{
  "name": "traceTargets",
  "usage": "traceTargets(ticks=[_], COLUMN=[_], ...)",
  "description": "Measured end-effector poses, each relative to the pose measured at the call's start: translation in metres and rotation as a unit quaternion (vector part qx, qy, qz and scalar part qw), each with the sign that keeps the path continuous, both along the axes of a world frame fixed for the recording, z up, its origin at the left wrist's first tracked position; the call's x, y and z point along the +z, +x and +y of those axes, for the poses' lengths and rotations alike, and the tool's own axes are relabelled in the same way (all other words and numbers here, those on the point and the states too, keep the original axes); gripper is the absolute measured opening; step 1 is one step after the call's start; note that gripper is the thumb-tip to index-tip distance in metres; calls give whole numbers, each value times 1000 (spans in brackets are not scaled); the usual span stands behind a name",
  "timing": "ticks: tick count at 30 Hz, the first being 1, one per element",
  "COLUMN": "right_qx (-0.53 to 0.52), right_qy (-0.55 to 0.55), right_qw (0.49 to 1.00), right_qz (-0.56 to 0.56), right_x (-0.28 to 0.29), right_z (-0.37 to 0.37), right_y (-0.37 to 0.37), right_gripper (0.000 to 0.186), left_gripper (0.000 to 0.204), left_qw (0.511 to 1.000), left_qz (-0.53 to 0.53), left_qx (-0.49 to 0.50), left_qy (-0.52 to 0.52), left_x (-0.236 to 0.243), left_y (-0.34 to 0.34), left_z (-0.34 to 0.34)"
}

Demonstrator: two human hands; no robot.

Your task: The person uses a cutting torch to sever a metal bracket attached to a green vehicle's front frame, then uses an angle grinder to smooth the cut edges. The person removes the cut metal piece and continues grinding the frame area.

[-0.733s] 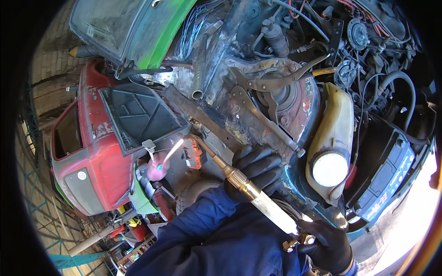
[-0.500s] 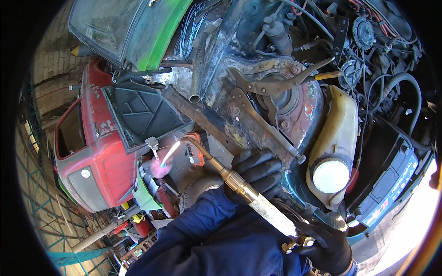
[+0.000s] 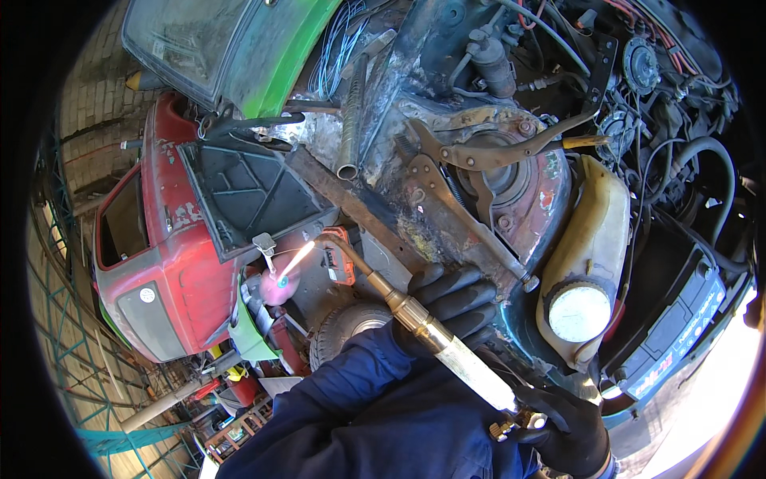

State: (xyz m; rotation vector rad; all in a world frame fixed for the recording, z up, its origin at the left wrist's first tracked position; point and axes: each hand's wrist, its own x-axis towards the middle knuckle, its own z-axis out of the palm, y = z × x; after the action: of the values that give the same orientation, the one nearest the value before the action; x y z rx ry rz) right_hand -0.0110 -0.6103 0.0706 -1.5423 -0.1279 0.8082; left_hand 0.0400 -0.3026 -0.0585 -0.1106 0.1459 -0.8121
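A lit brass gas welding torch (image 3: 475, 371) with a bent copper nozzle lies slantwise in front of me. A bright orange-white flame (image 3: 300, 259) leaves its tip toward the left. My right hand (image 3: 570, 431), in a black glove, is closed around the valve end, fingers by the brass knobs (image 3: 503, 431). Behind the torch body is my gloved left hand (image 3: 459, 299), fingers stretched toward the rusty inner wing; its palm is partly hidden by the torch. Locking pliers (image 3: 511, 148) sit clamped on the metal above, near a rusty strip (image 3: 351, 195).
A yellowed fluid bottle (image 3: 586, 247) with a white cap and a battery (image 3: 670, 319) stand to the right. Hoses and wires fill the upper right. A metal tube (image 3: 351, 120) lies near the green panel (image 3: 295, 60). A red vehicle cab (image 3: 175, 263) is at left.
The view has shifted slightly, so the engine bay sits a little further right and lower. Both hands and the burning torch keep nearly the same pose.
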Motion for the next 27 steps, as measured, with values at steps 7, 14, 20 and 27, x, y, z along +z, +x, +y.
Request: traceTargets(ticks=[7,14,20,27], right_qx=[-21,-33,-35,-37], right_qy=[-7,-13,-4,9], right_qw=[999,999,999,999], right_qz=[29,33,32,23], right_x=[3,3,3,-2], right_z=[-3,-1,0,-3], right_y=[-12,-16,-18,-17], right_gripper=[55,54,50,48], left_gripper=[47,50,54,58], left_qw=[1000,999,999,999], left_qz=[-23,-33,-40,-45], left_qx=[-2,-1,-9,-11], left_qy=[-19,2,0,-9], left_x=[0,1,-3,-7], left_y=[7,2,-1,-4], left_z=[-5,0,2,6])
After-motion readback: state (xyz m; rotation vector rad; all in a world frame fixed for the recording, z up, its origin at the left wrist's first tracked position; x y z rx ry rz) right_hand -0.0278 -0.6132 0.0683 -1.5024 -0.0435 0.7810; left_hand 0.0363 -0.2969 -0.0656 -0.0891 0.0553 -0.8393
